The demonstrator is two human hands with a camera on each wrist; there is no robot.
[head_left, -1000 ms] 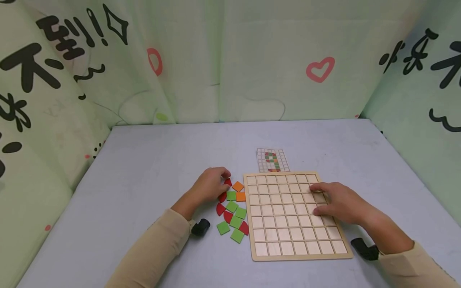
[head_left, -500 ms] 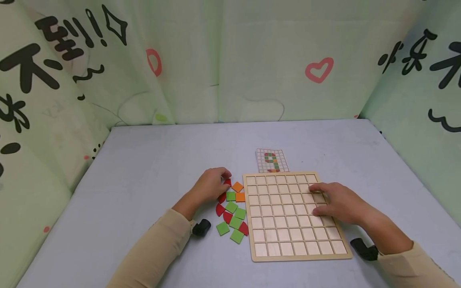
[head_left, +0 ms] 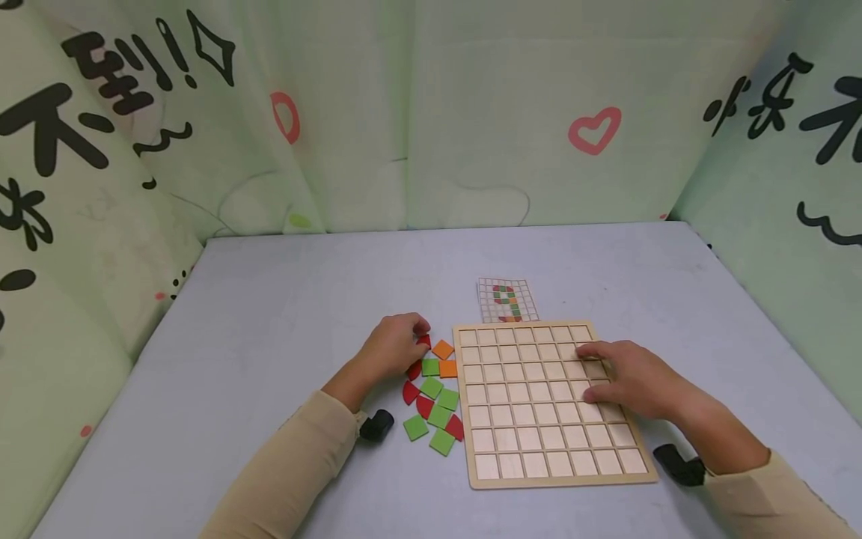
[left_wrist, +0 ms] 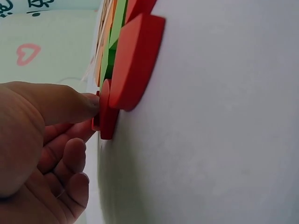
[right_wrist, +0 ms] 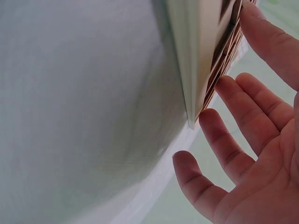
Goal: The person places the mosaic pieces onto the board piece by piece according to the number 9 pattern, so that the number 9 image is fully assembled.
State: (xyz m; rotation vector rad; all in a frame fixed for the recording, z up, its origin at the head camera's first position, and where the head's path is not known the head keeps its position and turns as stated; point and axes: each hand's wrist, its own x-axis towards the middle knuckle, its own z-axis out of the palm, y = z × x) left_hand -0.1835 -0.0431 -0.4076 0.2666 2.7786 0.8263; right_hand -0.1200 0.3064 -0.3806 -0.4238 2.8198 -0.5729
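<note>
My left hand (head_left: 393, 346) is at the far left of the tile group, thumb and forefinger pinching a red quarter-round tile (head_left: 423, 341). In the left wrist view the thumb (left_wrist: 70, 103) touches that tile's edge, while the other fingers curl below. Beside it lie loose green square tiles (head_left: 431, 387), orange square tiles (head_left: 447, 368) and more red quarter-round tiles (head_left: 411, 392). A wooden grid board (head_left: 525, 408) lies flat to their right. Across its right edge rests my right hand (head_left: 640, 378), thumb and fingers spread and gripping nothing. Its fingertips touch the board in the right wrist view.
Behind the board lies a pattern card (head_left: 506, 299) with a coloured figure on a grid; its lower edge meets the board. A white-covered table (head_left: 303, 299) carries everything. Printed curtains (head_left: 498, 112) stand behind it and on both sides.
</note>
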